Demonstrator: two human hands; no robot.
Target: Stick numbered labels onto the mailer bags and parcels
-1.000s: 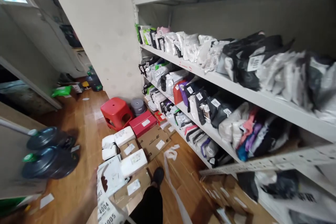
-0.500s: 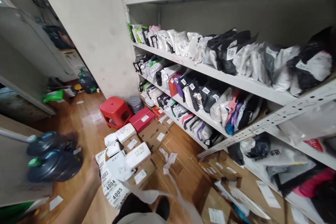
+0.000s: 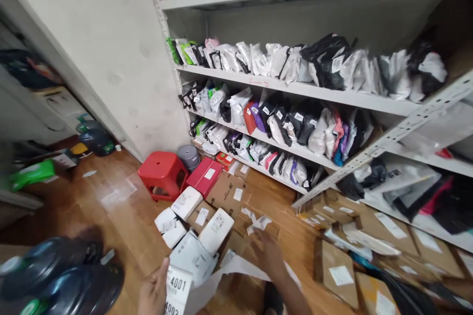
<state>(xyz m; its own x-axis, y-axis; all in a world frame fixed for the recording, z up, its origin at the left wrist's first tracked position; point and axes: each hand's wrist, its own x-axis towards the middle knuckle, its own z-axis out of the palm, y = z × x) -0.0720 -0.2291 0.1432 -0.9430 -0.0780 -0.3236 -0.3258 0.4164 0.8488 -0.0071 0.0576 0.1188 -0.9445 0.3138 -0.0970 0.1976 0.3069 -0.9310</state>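
My left hand [image 3: 155, 288], low in the view, is closed on a strip of white number labels [image 3: 178, 283]; 4001 and part of 4002 can be read. From the strip a pale paper band [image 3: 236, 267] runs right, toward my other arm. My right hand [image 3: 266, 251] reaches over the parcels on the floor, blurred, and its fingers cannot be made out well. Just beyond my left hand lies a grey-white bag [image 3: 194, 256], with white parcels [image 3: 216, 230] and a small brown box [image 3: 201, 216] around it.
Shelves [image 3: 295, 86] full of bagged parcels stand ahead. A red stool [image 3: 162, 172], a red box [image 3: 204, 177] and a grey bucket [image 3: 188, 157] are by the wall. Water bottles [image 3: 74, 285] lie at lower left; cartons [image 3: 336, 275] cover the floor at right.
My right hand has come into view over the floor parcels. My left hand and the label strip are lower, with fewer labels showing. The view has shifted left to right across the shelves.
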